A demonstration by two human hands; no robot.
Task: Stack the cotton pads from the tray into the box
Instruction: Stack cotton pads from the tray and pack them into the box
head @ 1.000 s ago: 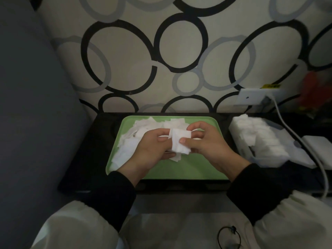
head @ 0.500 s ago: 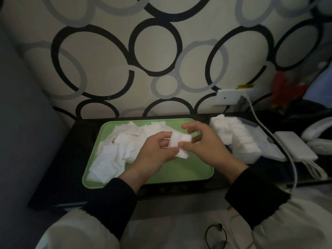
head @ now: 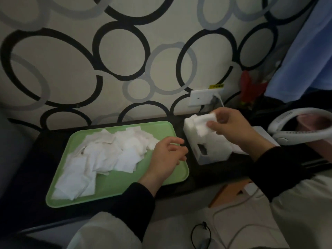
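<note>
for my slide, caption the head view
Right hand holds cotton pads at the box; left hand hovers over the tray.

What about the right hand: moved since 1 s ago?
Yes. Judged against the green tray, the right hand went right: it was over the tray's middle, now it holds cotton pads over the box beside the tray.

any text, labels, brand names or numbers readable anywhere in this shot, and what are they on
Yellow sticker above the white wall plate: dark print on it, too blurred to read.
Green tray, box, cotton pads: no writing visible.
Nothing in this view can be quoted as readable text.
</note>
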